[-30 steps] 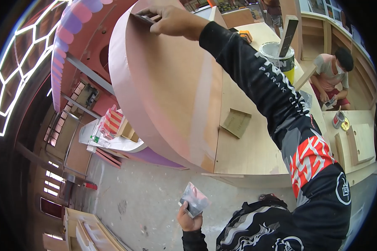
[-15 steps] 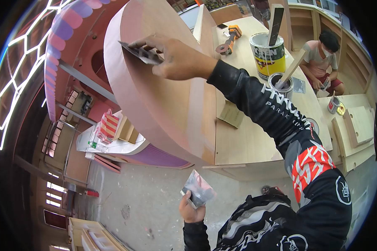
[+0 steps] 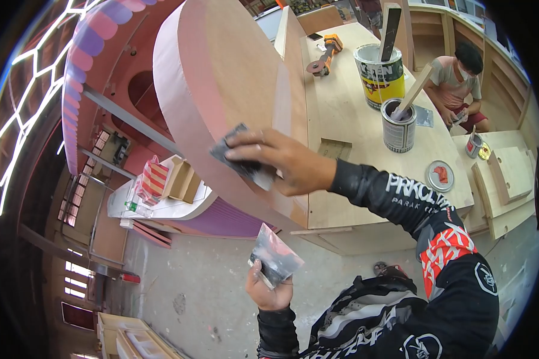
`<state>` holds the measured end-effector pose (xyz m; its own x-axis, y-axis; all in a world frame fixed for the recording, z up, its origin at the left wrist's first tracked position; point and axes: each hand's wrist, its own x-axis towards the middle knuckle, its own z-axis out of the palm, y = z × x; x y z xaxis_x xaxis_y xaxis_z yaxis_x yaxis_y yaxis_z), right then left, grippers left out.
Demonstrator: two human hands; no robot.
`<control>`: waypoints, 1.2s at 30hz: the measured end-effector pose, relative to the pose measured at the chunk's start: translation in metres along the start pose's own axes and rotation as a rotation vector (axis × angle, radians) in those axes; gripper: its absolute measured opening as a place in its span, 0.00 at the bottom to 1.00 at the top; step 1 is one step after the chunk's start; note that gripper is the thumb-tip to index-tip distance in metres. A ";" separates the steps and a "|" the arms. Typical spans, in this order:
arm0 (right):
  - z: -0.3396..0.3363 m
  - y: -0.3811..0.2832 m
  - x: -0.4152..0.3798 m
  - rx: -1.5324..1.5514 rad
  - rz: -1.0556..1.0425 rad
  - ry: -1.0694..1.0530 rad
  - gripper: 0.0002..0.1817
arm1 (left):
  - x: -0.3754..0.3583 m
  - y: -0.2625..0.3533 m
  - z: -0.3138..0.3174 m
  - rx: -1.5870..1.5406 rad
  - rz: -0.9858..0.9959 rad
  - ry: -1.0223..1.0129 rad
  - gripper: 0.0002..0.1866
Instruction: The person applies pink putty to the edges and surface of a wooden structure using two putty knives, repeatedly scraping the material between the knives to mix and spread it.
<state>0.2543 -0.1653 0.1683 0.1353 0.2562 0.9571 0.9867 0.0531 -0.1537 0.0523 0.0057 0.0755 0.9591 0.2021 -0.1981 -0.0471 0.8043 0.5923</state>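
My right hand (image 3: pixel 287 161) is closed around a dark, flat putty scraper (image 3: pixel 230 146), which lies over the rim of the curved wooden panel (image 3: pixel 245 78). The panel's outer edge (image 3: pixel 176 78) is coated pale pink. Lower down, my left hand (image 3: pixel 270 290) grips a thin metal putty plate (image 3: pixel 275 256), tilted, with smears of pink on its face. Fingers of the right hand hide part of the scraper, so whether it touches the surface is hard to tell.
On the wooden counter stand a large paint can (image 3: pixel 380 75) and a smaller can (image 3: pixel 399 128) with a stick. An angle grinder (image 3: pixel 325 57), a cardboard piece (image 3: pixel 335 149) and a round lid (image 3: pixel 440 176) lie there too. A co-worker (image 3: pixel 458 90) sits at the right.
My right hand has moved down and to the right along the panel with the scraper. The left hand and its plate have risen slightly and shifted left.
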 end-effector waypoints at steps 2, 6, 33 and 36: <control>-0.005 -0.009 -0.025 0.056 0.020 -0.127 0.36 | -0.004 0.001 0.006 -0.043 -0.005 -0.006 0.17; -0.030 -0.061 -0.072 0.220 0.072 -0.308 0.40 | -0.003 -0.003 0.005 -0.115 -0.151 -0.069 0.18; -0.076 0.148 0.214 0.120 0.090 0.267 0.18 | -0.014 -0.018 -0.049 -0.025 -0.071 0.201 0.21; -0.063 0.112 0.183 0.120 0.308 0.125 0.33 | -0.011 -0.014 -0.044 -0.019 -0.082 0.166 0.21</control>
<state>0.3956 -0.1732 0.3416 0.4420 0.1582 0.8829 0.8813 0.1067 -0.4603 0.0306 0.0166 0.0353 0.9010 0.2234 -0.3720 0.0224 0.8322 0.5540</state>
